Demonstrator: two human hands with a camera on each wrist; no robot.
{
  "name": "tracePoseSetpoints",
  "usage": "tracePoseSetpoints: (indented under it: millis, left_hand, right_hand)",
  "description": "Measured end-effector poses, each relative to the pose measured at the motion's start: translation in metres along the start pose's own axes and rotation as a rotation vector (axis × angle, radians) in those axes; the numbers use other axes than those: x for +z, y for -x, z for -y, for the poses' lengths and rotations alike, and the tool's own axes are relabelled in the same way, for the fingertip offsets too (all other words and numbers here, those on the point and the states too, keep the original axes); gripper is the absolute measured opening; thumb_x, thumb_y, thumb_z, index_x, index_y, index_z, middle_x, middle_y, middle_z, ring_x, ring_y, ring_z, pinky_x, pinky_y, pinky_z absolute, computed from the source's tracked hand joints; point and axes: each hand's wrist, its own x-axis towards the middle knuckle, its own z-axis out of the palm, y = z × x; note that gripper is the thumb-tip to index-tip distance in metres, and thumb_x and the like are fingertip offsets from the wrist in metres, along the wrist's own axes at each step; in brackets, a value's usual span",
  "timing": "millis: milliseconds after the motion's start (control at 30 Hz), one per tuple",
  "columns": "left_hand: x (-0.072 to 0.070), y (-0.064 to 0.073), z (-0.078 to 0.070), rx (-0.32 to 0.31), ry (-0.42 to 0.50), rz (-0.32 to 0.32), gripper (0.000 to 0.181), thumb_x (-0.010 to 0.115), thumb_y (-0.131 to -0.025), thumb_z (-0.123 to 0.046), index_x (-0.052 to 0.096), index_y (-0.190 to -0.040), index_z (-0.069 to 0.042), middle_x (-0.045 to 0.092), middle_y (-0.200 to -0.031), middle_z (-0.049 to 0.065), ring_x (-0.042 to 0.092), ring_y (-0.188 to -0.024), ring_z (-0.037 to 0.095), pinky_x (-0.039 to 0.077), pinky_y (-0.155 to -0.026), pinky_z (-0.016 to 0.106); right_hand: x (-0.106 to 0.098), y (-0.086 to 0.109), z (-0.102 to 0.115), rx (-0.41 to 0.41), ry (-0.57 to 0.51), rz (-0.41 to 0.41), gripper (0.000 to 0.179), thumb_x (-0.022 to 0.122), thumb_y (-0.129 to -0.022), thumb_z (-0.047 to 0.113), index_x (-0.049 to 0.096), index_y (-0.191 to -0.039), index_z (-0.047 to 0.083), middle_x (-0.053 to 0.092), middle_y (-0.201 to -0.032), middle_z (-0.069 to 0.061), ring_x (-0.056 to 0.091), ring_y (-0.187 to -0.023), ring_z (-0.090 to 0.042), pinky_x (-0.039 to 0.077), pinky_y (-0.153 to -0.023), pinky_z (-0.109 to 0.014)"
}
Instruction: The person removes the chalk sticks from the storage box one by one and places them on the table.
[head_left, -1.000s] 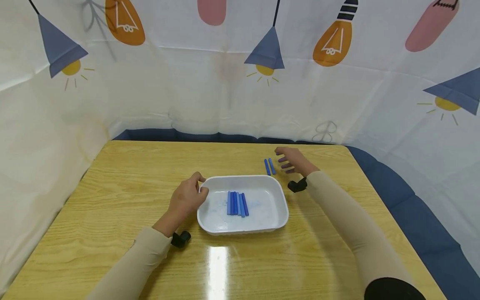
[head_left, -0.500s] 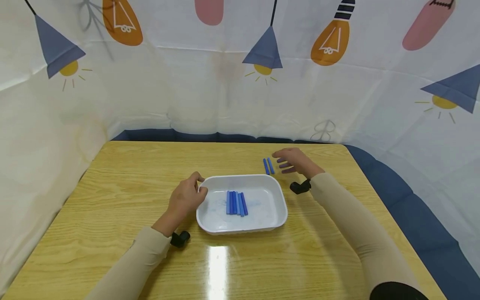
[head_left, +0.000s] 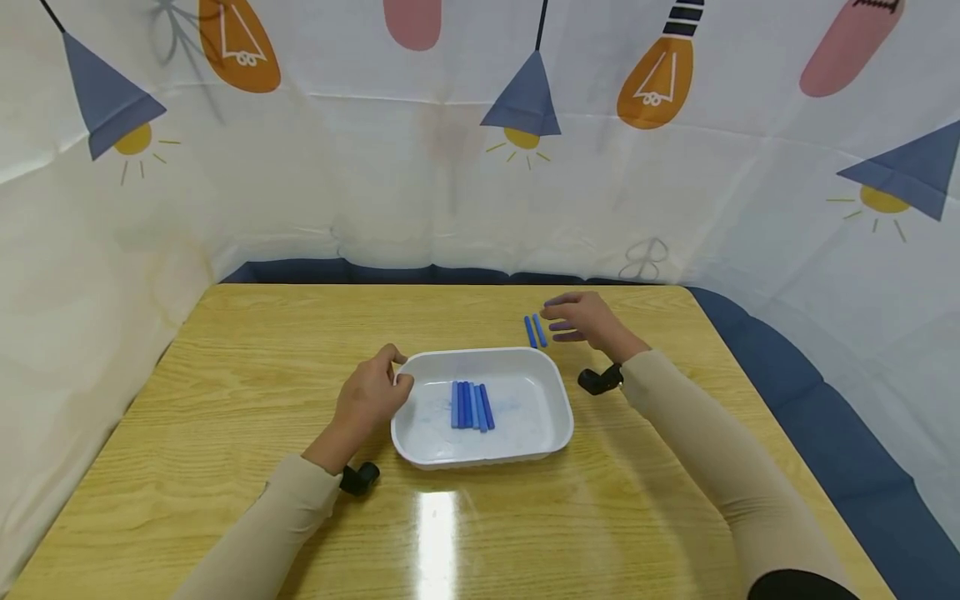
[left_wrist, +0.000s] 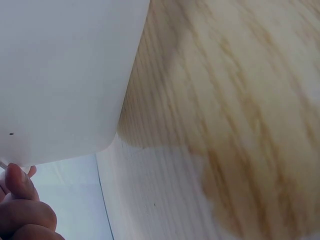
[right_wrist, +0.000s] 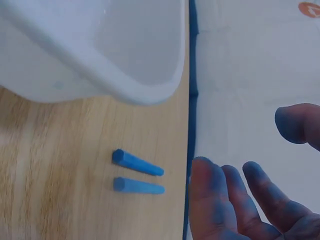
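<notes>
At the tray's left end my left hand (head_left: 369, 393) pinches the rim of a white plastic tray (head_left: 551, 383). In the left wrist view, the curled fingers (left_wrist: 27, 215) sit at the corner of the tray wall (left_wrist: 60, 75). Several blue chalk sticks (head_left: 472, 406), light and dark, lie side by side inside the tray. Behind its far right corner, a darker blue chalk stick (right_wrist: 137, 162) and a lighter one (right_wrist: 138, 186) lie on the table. My right hand (head_left: 588, 321) hovers just right of these two, fingers spread and holding nothing. Blue dust stains its fingertips (right_wrist: 255, 172).
The wooden table (head_left: 262, 400) ends at the back against a white curtain (head_left: 360, 183) printed with lamps and bulbs. Dark blue cloth (head_left: 832, 442) runs along the right edge. A black wrist camera (head_left: 600, 381) is strapped under the right wrist.
The right hand stays beside the two loose chalk sticks, its fingers shifting slightly. The left hand and tray hold still; the whole view drifts a little to the left.
</notes>
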Motion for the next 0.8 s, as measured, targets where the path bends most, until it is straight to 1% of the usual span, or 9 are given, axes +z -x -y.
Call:
tracePoseSetpoints:
  millis: [200,267,367,467,533,633,700,800]
  left_hand:
    - [0.000,0.000,0.000,-0.001,0.000,-0.001,0.030,0.052,-0.086,-0.025,0.057,-0.113,-0.013,0.052,-0.066,0.002,0.043,-0.051,0.016,0.034,-0.046,0.029]
    - [0.000,0.000,0.000,-0.006,-0.001,0.002,0.030,0.052,-0.086,-0.026,0.057,-0.113,-0.013,0.052,-0.066,0.003,0.043,-0.051,0.017,0.034,-0.046,0.029]
    - [0.001,0.000,0.000,-0.007,-0.001,0.004,0.030,0.052,-0.086,-0.026,0.057,-0.113,-0.013,0.053,-0.067,0.002,0.044,-0.052,0.016,0.035,-0.047,0.029]
    - [0.001,0.000,0.000,-0.003,0.000,0.002,0.030,0.052,-0.086,-0.026,0.057,-0.112,-0.013,0.052,-0.068,0.002,0.044,-0.052,0.016,0.035,-0.047,0.029]
    - [0.001,0.000,0.000,-0.002,0.001,0.002,0.030,0.052,-0.086,-0.026,0.057,-0.112,-0.013,0.052,-0.068,0.002,0.043,-0.052,0.016,0.035,-0.047,0.028]
    - [0.000,0.000,-0.001,-0.005,0.004,0.004,0.030,0.052,-0.086,-0.026,0.057,-0.113,-0.013,0.053,-0.069,0.003,0.043,-0.052,0.016,0.035,-0.047,0.029]
    - [0.000,0.000,-0.001,-0.007,0.005,0.004,0.030,0.052,-0.086,-0.026,0.057,-0.113,-0.013,0.053,-0.068,0.003,0.044,-0.052,0.017,0.035,-0.047,0.029]
    - [0.001,0.000,-0.001,-0.005,0.005,0.003,0.030,0.052,-0.086,-0.026,0.057,-0.113,-0.013,0.053,-0.067,0.003,0.044,-0.052,0.017,0.035,-0.047,0.029]
  right_hand:
    - [0.007,0.007,0.005,-0.014,-0.033,0.010,0.056,0.065,-0.089,0.021,0.047,-0.136,-0.002,0.052,-0.136,-0.021,0.052,-0.124,-0.041,0.044,-0.101,-0.051]
    - [0.010,0.008,0.005,-0.019,-0.029,0.010,0.055,0.066,-0.089,0.022,0.048,-0.136,-0.002,0.053,-0.135,-0.020,0.054,-0.123,-0.041,0.045,-0.100,-0.051]
    - [0.015,0.015,0.008,-0.021,-0.012,0.019,0.052,0.066,-0.089,0.022,0.051,-0.133,0.000,0.055,-0.133,-0.020,0.055,-0.121,-0.040,0.049,-0.096,-0.047]
    - [0.022,0.022,0.010,-0.028,0.010,0.038,0.048,0.066,-0.088,0.024,0.054,-0.130,0.002,0.056,-0.130,-0.022,0.058,-0.116,-0.039,0.054,-0.089,-0.043]
    - [0.026,0.026,0.012,-0.028,0.021,0.054,0.044,0.066,-0.088,0.024,0.057,-0.127,0.004,0.057,-0.128,-0.022,0.061,-0.110,-0.036,0.056,-0.085,-0.041]
    - [0.033,0.032,0.014,-0.031,0.046,0.084,0.045,0.067,-0.088,0.025,0.057,-0.126,0.004,0.058,-0.126,-0.019,0.064,-0.103,-0.031,0.057,-0.082,-0.039]
    - [0.038,0.034,0.015,-0.034,0.064,0.098,0.046,0.068,-0.088,0.026,0.058,-0.126,0.004,0.059,-0.125,-0.017,0.064,-0.102,-0.029,0.057,-0.081,-0.039]
    - [0.044,0.037,0.016,-0.034,0.083,0.118,0.048,0.068,-0.087,0.027,0.057,-0.127,0.003,0.060,-0.125,-0.016,0.064,-0.106,-0.032,0.057,-0.081,-0.040]
